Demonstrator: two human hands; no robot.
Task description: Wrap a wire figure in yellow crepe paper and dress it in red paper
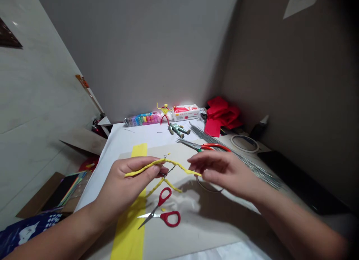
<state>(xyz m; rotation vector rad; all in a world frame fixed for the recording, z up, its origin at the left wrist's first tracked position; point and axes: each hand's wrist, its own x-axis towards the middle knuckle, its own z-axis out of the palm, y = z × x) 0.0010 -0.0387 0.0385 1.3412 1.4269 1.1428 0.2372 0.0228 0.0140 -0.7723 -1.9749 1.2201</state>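
A wire stick figure wrapped in yellow is held up over the board, with a small bare wire loop at its top and bare twisted wire at its middle. My left hand pinches it near the centre between thumb and fingers, one yellow arm lying across the hand. At the other arm's tip, my right hand has its curled fingers and thumb around the end. Two yellow legs spread out below. Red-handled scissors lie half spread beneath the figure, beside a yellow strip.
Red-handled pliers, a bundle of grey wires and a tape roll lie to the right. Farther back are a silver figure, a yellow-red figure, colourful clay packs, a white packet and red cloth.
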